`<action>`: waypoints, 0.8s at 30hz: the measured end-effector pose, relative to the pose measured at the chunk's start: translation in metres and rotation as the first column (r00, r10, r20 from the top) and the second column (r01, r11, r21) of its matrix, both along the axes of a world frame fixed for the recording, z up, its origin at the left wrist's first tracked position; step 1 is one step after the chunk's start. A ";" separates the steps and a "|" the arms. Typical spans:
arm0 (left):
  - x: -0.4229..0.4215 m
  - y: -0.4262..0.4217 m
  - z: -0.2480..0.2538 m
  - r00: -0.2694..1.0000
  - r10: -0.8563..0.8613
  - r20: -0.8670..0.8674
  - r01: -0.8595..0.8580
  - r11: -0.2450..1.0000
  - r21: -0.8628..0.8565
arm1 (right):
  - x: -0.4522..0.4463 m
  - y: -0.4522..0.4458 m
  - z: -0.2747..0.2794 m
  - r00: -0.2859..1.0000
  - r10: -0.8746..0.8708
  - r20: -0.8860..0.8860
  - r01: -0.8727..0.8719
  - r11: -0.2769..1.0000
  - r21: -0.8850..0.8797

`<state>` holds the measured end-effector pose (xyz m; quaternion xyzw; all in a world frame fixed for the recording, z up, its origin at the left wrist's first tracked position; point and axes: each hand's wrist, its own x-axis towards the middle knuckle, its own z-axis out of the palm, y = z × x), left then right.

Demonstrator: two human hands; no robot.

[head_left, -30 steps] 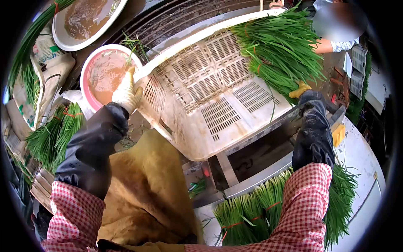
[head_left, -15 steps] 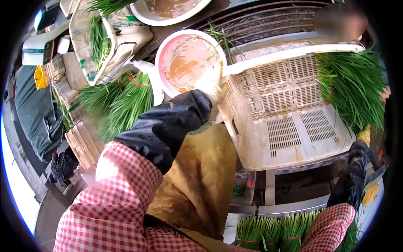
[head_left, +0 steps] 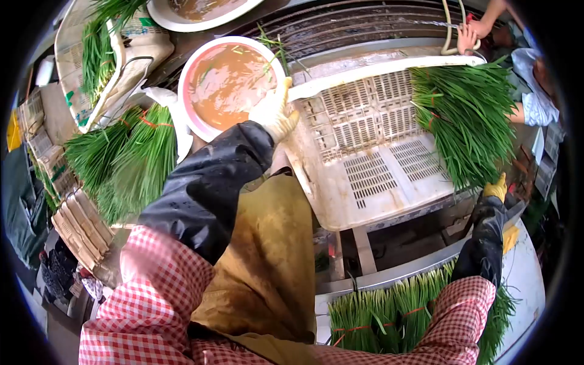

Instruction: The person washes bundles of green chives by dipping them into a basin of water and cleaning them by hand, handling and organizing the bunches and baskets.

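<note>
A white slotted plastic crate [head_left: 365, 210] stands in front of me with its inside facing me. Bundles of long green chives [head_left: 465, 121], tied with red bands, fill its right end. My left hand [head_left: 274, 115], in a pale glove, is closed on the crate's left corner, beside a pink-rimmed basin [head_left: 184, 91] of brown water. At the crate's lower right, just under the chive tips, my right hand [head_left: 496, 188] in a yellow glove grips the crate's end. Part of that hand is hidden.
More chive bundles [head_left: 143, 164] lie at left near another crate [head_left: 67, 97]. Several bundles [head_left: 386, 319] rest on a metal-edged table below. A second basin [head_left: 201, 27] stands at the top. Another person's hand [head_left: 467, 38] is by a beige hose [head_left: 446, 27] at upper right.
The view has swung right, so the crate and basin sit further left in it. Another person's hands and sleeve have come into sight at upper right. Both my hands stay at the crate.
</note>
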<state>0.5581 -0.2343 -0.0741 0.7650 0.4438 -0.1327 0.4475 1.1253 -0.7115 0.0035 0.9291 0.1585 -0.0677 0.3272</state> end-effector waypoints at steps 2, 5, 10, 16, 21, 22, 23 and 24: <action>-0.012 -0.005 -0.007 0.985 0.066 0.157 -0.062 0.998 -0.032 | -0.104 0.112 0.056 0.995 -0.053 0.081 0.040 0.986 0.161; -0.030 -0.019 0.011 0.901 0.173 0.398 -0.165 0.985 -0.055 | -0.152 0.114 0.038 0.989 0.147 -0.008 -0.130 0.898 0.421; -0.095 -0.038 0.059 0.936 0.205 0.287 -0.239 0.967 0.089 | -0.263 0.134 -0.017 0.609 -0.130 -0.783 0.658 0.633 0.407; -0.218 -0.046 0.073 0.883 0.467 -0.038 -0.468 0.878 -0.102 | -0.406 0.227 0.003 0.309 0.236 -0.921 0.611 0.693 0.382; -0.316 -0.010 0.098 0.601 0.796 -0.072 -0.794 0.584 -0.168 | -0.493 0.317 0.053 0.172 0.372 -0.912 0.468 0.784 0.408; -0.331 -0.001 0.110 0.425 0.904 -0.055 -0.868 0.390 -0.307 | -0.506 0.331 0.062 0.111 0.367 -0.924 0.455 0.808 0.376; -0.352 0.006 0.115 0.438 0.888 -0.143 -0.890 0.406 -0.206 | -0.518 0.335 0.061 0.123 0.390 -0.912 0.427 0.809 0.404; -0.376 0.017 0.117 0.449 0.864 -0.228 -0.894 0.437 -0.102 | -0.533 0.343 0.059 0.135 0.420 -0.897 0.408 0.802 0.437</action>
